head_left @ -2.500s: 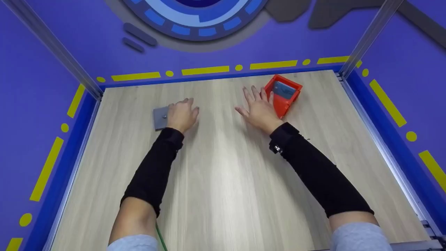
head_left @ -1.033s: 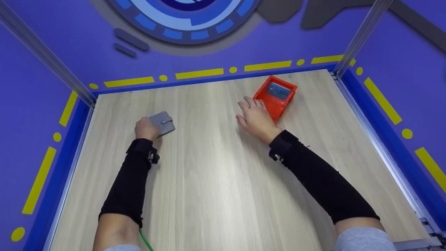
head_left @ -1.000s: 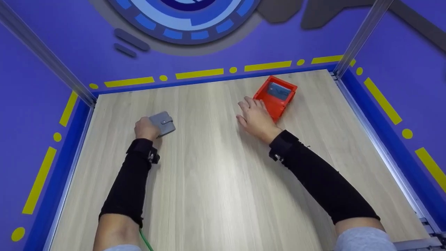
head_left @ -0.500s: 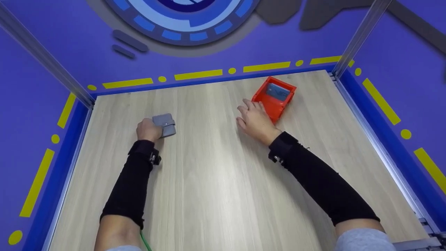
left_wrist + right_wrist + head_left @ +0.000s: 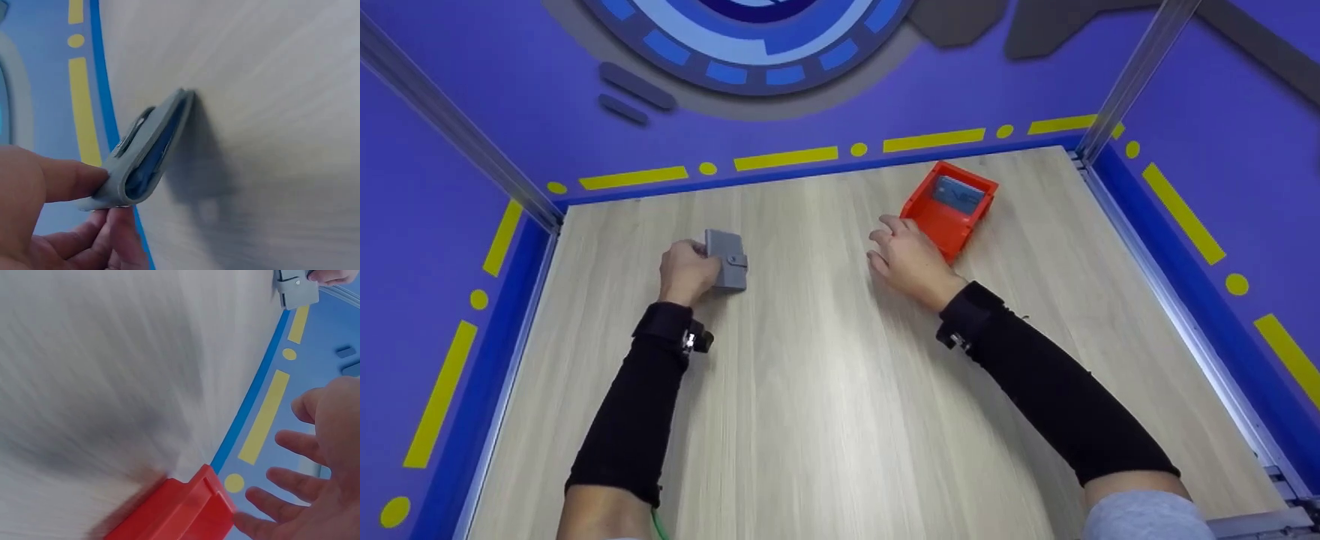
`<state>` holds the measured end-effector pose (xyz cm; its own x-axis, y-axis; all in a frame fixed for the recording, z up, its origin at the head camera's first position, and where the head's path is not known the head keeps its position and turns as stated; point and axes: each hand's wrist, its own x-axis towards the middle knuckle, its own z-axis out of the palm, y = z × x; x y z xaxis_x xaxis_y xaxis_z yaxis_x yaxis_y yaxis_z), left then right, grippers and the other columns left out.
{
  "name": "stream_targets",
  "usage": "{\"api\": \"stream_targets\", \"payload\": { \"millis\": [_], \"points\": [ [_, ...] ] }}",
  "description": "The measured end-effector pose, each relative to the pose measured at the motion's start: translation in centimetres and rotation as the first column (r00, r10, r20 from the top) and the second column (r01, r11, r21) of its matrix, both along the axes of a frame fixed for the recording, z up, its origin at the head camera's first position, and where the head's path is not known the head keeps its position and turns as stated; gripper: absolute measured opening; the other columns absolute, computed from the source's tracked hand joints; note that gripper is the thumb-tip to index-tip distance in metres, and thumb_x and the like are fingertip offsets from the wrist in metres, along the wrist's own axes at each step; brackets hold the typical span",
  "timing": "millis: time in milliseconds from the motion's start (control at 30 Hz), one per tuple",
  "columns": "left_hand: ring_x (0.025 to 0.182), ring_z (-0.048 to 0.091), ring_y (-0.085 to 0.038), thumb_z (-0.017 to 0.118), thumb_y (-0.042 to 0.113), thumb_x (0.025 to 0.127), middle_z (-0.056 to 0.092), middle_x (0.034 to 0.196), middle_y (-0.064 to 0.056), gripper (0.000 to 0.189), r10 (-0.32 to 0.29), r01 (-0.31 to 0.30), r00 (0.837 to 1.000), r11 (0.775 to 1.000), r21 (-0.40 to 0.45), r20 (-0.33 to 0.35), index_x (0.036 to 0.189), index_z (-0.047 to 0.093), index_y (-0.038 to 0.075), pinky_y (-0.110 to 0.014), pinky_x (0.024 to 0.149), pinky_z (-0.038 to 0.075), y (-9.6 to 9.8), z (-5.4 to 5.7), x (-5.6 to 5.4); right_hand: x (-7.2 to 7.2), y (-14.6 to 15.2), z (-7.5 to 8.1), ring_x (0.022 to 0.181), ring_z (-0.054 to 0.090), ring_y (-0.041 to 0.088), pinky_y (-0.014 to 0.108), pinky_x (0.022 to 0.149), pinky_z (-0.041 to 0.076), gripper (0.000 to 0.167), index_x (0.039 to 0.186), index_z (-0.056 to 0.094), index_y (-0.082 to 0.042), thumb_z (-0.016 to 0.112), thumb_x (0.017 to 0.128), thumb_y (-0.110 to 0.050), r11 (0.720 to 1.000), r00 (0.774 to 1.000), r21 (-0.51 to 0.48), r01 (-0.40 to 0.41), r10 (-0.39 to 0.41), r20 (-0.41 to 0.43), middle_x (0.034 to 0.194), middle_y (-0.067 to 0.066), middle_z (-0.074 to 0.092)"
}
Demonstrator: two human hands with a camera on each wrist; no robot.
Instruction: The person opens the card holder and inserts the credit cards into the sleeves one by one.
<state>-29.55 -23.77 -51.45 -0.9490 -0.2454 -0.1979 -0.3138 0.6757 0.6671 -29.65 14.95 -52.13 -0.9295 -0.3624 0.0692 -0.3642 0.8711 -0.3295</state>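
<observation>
A small grey wallet (image 5: pixel 733 279) with a snap strap is pinched in my left hand (image 5: pixel 684 271). In the left wrist view, the thumb lies on one face of the wallet (image 5: pixel 149 132) and curled fingers are under its folded edge. Blue lining shows between its two halves, and its far end is near the tabletop. My right hand (image 5: pixel 913 262), fingers spread and slightly bent, hovers beside the red bin (image 5: pixel 949 225) at the back right. Its little finger overlaps the bin's rim (image 5: pixel 216 492) in the right wrist view; whether they touch I cannot tell.
Inside the bin, against its far end, is a flat grey-blue piece (image 5: pixel 958 195) with dark markings. Both stand on a pale wooden tabletop (image 5: pixel 825 360). Blue-purple walls (image 5: pixel 780 135) with yellow dashes enclose the back and sides, with metal posts at the corners.
My left hand has gone from lying over the flat wallet to gripping its left edge, then tilted it up and slightly right. My right hand's fingers have bent; it stays by the bin.
</observation>
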Motion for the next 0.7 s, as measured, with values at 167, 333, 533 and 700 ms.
{"api": "stream_targets", "payload": {
  "millis": [167, 333, 533, 700],
  "points": [
    [0.112, 0.068, -0.03, 0.064, 0.02, 0.101, 0.073, 0.122, -0.017, 0.035, -0.011, 0.024, 0.984, 0.997, 0.075, -0.176, 0.13, 0.07, 0.001, -0.042, 0.096, 0.054, 2.3, 0.3, 0.6, 0.5, -0.5, 0.7, 0.141, 0.061, 0.036, 0.049, 0.122, 0.051, 0.04, 0.14, 0.072, -0.007, 0.062, 0.112, -0.034, 0.999, 0.999, -0.043, -0.029, 0.03, 0.018, 0.153, 0.017, 0.064],
    [0.102, 0.07, -0.027, 0.07, 0.023, 0.097, 0.075, 0.113, -0.014, 0.03, -0.036, 0.082, 0.954, 0.987, 0.141, -0.299, 0.12, 0.072, 0.003, -0.037, 0.086, 0.055, 5.3, 0.9, 1.6, 1.1, -1.5, 1.7, 0.119, 0.073, 0.03, 0.045, 0.109, 0.06, 0.033, 0.131, 0.077, -0.008, 0.065, 0.11, -0.031, 0.994, 0.998, -0.103, -0.041, 0.046, 0.048, 0.129, 0.013, 0.076],
    [0.098, 0.071, -0.023, 0.072, 0.021, 0.097, 0.076, 0.112, -0.012, 0.03, -0.102, 0.183, 0.933, 0.96, 0.213, -0.346, 0.121, 0.072, 0.003, -0.035, 0.085, 0.056, 8.8, 1.7, 2.9, 1.9, -2.9, 2.7, 0.097, 0.072, 0.025, 0.038, 0.091, 0.063, 0.025, 0.119, 0.079, -0.01, 0.065, 0.11, -0.029, 0.98, 0.995, -0.176, -0.089, 0.094, 0.022, 0.109, 0.008, 0.078],
    [0.093, 0.071, -0.02, 0.073, 0.018, 0.096, 0.078, 0.107, -0.011, 0.026, -0.124, 0.223, 0.919, 0.946, 0.235, -0.374, 0.117, 0.072, 0.003, -0.032, 0.081, 0.056, 11.0, 1.4, 3.5, 2.2, -3.6, 2.7, 0.088, 0.067, 0.023, 0.034, 0.08, 0.061, 0.022, 0.113, 0.079, -0.011, 0.067, 0.11, -0.029, 0.969, 0.995, -0.228, -0.099, 0.104, 0.01, 0.099, 0.006, 0.075]
  ]
}}
